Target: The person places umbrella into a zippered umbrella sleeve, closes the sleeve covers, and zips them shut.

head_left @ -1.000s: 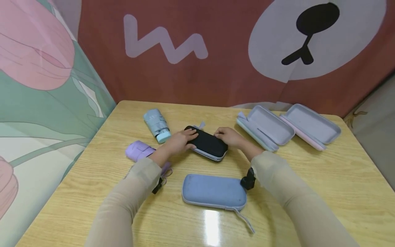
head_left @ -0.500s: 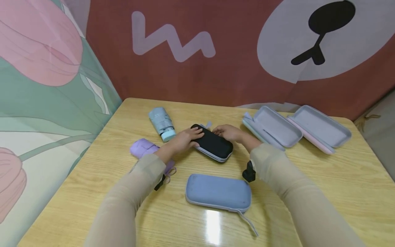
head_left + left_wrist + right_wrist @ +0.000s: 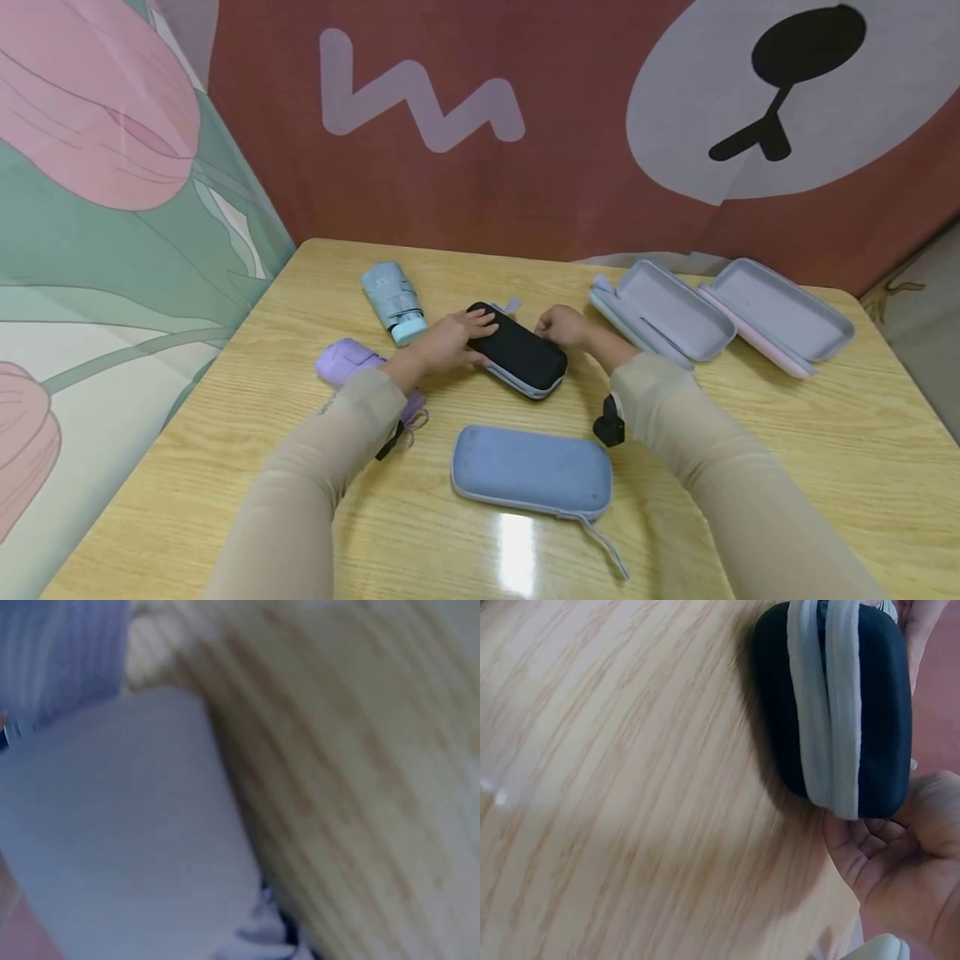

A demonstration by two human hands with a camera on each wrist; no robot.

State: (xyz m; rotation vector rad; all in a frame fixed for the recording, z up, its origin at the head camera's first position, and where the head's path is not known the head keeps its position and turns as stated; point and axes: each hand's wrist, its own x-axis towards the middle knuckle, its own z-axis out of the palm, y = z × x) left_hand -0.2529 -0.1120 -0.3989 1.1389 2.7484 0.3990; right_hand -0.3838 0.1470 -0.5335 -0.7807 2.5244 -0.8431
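In the head view, a black zip case [image 3: 521, 354] with grey zipper edging lies at mid-table. My left hand [image 3: 450, 342] holds its left end, fingers over the top and thumb along the near side. At the far right side, my right hand [image 3: 566, 327] has curled fingers against the case's edge; what they pinch is hidden. The right wrist view shows that hand [image 3: 900, 862] at the case's corner, with a dark gap between the grey zipper bands [image 3: 841, 712]. A folded purple umbrella [image 3: 348, 360] lies beneath my left forearm.
A closed blue zip case [image 3: 531, 471] with a cord lies in front. A folded light-blue umbrella [image 3: 392, 296] sits back left. At back right stand two opened cases, one light blue [image 3: 667, 308] and one pink [image 3: 783, 304]. A blurred lavender surface [image 3: 127, 832] fills the left wrist view's left side.
Over the last half second my right hand has shifted slightly right along the black case's far side, its fingers more curled. My left hand has stayed on the case. The head view swung left earlier.
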